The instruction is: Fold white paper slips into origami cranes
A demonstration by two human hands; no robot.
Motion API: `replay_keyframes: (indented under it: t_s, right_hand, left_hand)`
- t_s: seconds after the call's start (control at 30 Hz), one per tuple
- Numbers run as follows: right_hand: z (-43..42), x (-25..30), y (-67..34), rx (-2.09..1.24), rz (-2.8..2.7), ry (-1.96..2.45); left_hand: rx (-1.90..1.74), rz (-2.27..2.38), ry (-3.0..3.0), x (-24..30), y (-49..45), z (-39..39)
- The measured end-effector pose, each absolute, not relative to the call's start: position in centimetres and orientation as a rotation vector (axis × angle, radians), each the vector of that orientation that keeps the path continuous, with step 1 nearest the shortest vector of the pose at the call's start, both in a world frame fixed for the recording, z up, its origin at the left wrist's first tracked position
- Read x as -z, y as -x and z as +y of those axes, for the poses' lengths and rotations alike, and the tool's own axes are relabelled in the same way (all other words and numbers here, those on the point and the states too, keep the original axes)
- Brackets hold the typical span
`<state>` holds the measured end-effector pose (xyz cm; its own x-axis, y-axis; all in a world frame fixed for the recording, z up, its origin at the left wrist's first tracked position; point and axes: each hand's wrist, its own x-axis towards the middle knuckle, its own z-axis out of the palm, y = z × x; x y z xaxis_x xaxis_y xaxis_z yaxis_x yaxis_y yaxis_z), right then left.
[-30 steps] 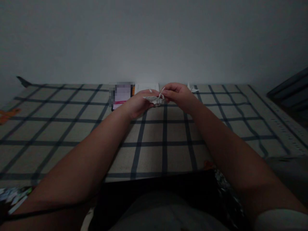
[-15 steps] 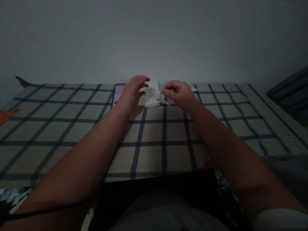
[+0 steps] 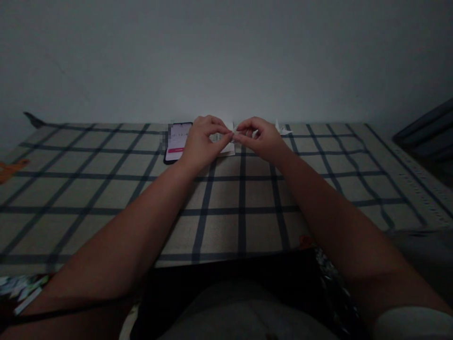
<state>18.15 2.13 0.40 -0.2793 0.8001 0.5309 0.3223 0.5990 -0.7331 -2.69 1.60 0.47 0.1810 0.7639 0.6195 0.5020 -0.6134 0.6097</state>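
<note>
My left hand (image 3: 201,144) and my right hand (image 3: 260,139) meet at the far middle of a checked cloth (image 3: 226,198). Both pinch a small folded white paper piece (image 3: 231,137) between thumb and fingers, held just above the cloth. Most of the piece is hidden by the fingertips. Under the hands lies a white printed sheet (image 3: 226,146).
A phone (image 3: 177,141) with a lit screen lies just left of my left hand. A small folded white paper figure (image 3: 283,129) sits behind my right hand near the wall. An orange scrap (image 3: 12,169) is at the far left, and a dark object (image 3: 424,134) at the right edge.
My left hand let go and lifted half a second ago while the right kept the paper. Now it has come back and pinches the piece again.
</note>
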Motion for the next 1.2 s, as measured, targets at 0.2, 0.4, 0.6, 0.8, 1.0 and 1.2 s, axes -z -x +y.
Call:
replay_keyframes:
  t_s: [0.2,0.4,0.6,0.8,1.0,1.2]
  right_hand:
    - [2.6,0.1,-18.3,-0.479,-1.945,0.907]
    - [2.5,-0.2,-18.3,-0.449,-1.955,0.886]
    - [2.4,-0.1,-18.3,-0.420,-1.948,0.913]
    - [3.1,0.5,-18.7,-0.310,-2.015,0.863]
    - [2.9,0.2,-18.9,-0.393,-2.021,0.822]
    - [2.9,0.2,-19.0,-0.530,-1.865,0.901]
  left_hand:
    - [-1.418,1.175,-2.098,0.1,2.4,1.6]
    - [-1.346,1.075,-2.084,0.6,2.3,2.1]
    - [-1.377,1.190,-2.135,0.6,1.7,1.5]
    - [-1.389,1.275,-2.307,0.6,1.9,1.4]
    - [-1.350,1.298,-2.476,0.9,2.5,1.9]
    - [-1.555,1.261,-2.259,0.8,2.7,1.9]
